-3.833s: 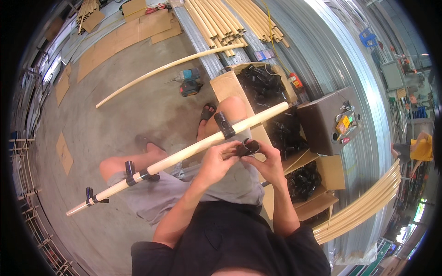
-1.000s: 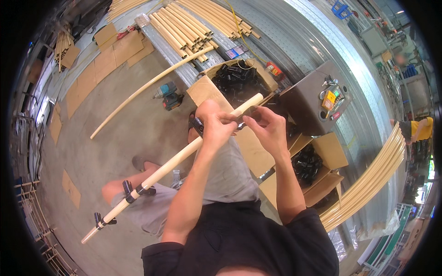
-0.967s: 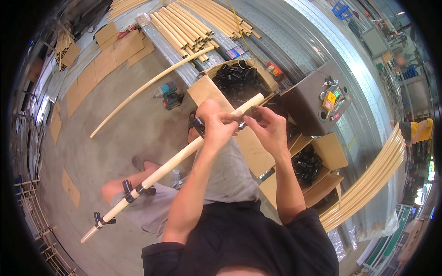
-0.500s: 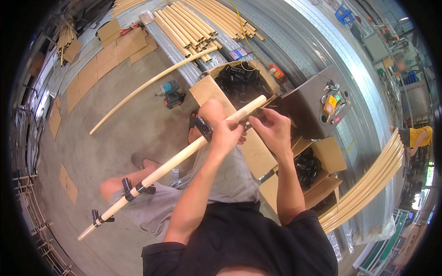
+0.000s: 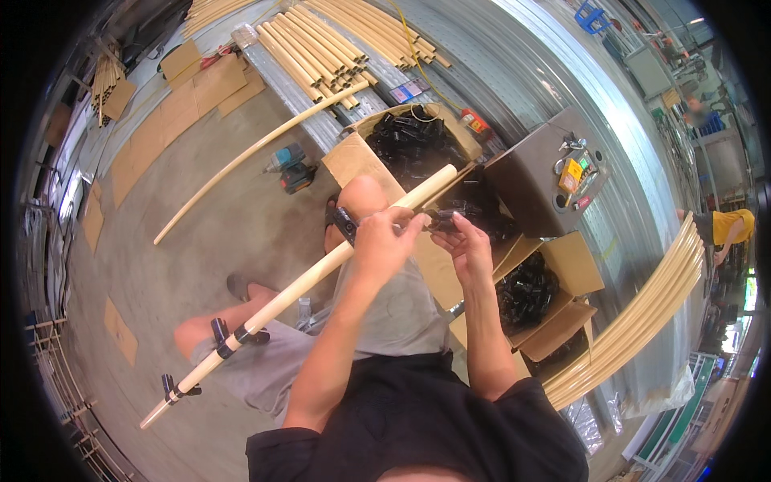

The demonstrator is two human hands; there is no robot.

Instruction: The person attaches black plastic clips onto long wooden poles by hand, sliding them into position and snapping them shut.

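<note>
A long cream-coloured pipe (image 5: pixel 297 286) lies slantwise across my lap, its upper end beyond my hands. Black pipe joints are fitted around it: one (image 5: pixel 345 226) beside my left hand, another (image 5: pixel 229 341) by my knee, a third (image 5: pixel 178 389) near the lower end. My right hand (image 5: pixel 468 251) grips a black pipe joint piece (image 5: pixel 442 220) just right of the pipe. Against that same piece, the fingertips of my left hand (image 5: pixel 384 247) are pinched together, with the hand lying over the pipe. Whether the left hand also grips the pipe is hidden.
Open cardboard boxes (image 5: pixel 345 161) of black joints stand ahead and to the right. A cordless power tool (image 5: pixel 291 169) lies on the floor. Cream pipes (image 5: pixel 309 48) are stacked ahead, with another bundle (image 5: pixel 642 313) at right. A dark box-shaped surface (image 5: pixel 530 173) carries small items.
My right hand has moved down and left and now shows a black joint piece in its fingers. My left fingers have shifted toward that piece. The pipe stays nearly in place.
</note>
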